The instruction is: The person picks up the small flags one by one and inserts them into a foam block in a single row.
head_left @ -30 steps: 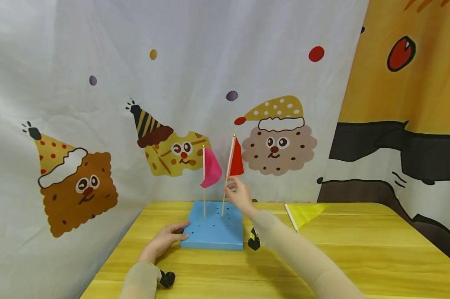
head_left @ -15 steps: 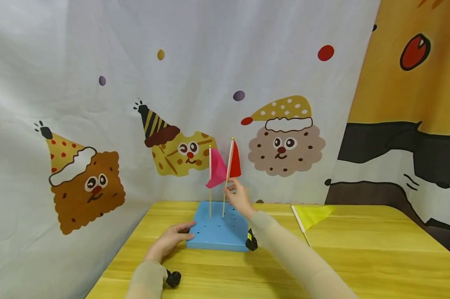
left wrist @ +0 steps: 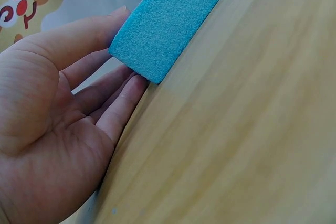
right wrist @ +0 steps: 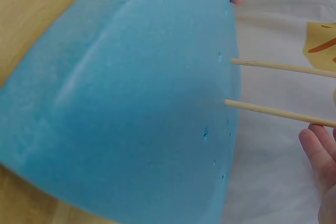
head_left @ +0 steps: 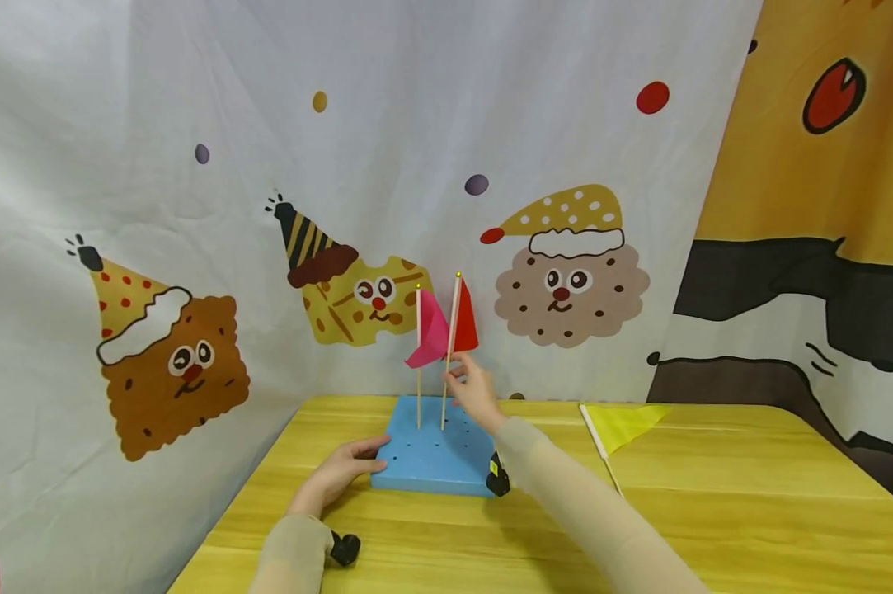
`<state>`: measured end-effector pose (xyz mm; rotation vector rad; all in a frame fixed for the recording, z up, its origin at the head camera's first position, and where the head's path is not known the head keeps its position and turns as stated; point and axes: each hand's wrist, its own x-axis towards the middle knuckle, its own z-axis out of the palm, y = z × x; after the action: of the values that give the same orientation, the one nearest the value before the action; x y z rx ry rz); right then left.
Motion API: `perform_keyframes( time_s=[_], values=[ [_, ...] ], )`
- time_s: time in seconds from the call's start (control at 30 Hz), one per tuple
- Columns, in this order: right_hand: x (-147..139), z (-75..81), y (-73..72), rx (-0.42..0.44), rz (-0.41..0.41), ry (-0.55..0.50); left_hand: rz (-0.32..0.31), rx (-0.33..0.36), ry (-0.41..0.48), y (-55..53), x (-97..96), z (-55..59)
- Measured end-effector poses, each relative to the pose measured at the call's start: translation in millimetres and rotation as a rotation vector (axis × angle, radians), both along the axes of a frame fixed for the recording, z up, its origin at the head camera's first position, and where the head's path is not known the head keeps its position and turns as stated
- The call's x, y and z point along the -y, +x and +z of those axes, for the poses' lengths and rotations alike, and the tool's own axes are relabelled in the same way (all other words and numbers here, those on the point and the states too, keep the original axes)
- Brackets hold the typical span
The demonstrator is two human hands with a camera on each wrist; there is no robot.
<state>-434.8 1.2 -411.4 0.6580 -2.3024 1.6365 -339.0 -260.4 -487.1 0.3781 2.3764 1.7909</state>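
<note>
My right hand (head_left: 477, 389) pinches the thin stick of a red flag (head_left: 466, 322); its fingertips show at the lower stick (right wrist: 273, 112) in the right wrist view. That stick leans slightly, and its bottom end is right at the top of a blue foam board (head_left: 434, 472) with small holes. A pink flag (head_left: 433, 330) stands upright just left of it. My left hand (head_left: 338, 474) holds the board's left edge. In the left wrist view, the thumb reaches the board's (left wrist: 163, 30) upper edge and the other fingers lie along its side.
A yellow flag (head_left: 624, 426) lies on the wooden table (head_left: 750, 487) to the right, its stick partly behind my right sleeve (head_left: 565, 487). Behind the table hangs a white cloth (head_left: 387, 148) printed with cartoon snacks.
My right hand has shifted the red flag left over the board, closer to the pink flag, and it leans less. The view has turned slightly left. My left hand stays at the board.
</note>
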Motion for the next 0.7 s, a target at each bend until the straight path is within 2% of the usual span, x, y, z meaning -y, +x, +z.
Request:
perform_keyframes(
  time_s=[0.23, 0.43, 0.7],
  values=[
    [1, -5.6, 3.3, -0.010, 0.026, 0.046, -0.010, -0.008, 0.000, 0.5, 0.3, 1.7],
    [2, -9.6, 5.5, 0.016, 0.052, 0.016, -0.002, -0.009, -0.003, 1.7, 0.2, 2.9],
    [-3, -14.0, 4.5, 0.035, 0.059, -0.001, 0.004, 0.027, 0.022, 1.2, -0.7, 2.0]
  ],
)
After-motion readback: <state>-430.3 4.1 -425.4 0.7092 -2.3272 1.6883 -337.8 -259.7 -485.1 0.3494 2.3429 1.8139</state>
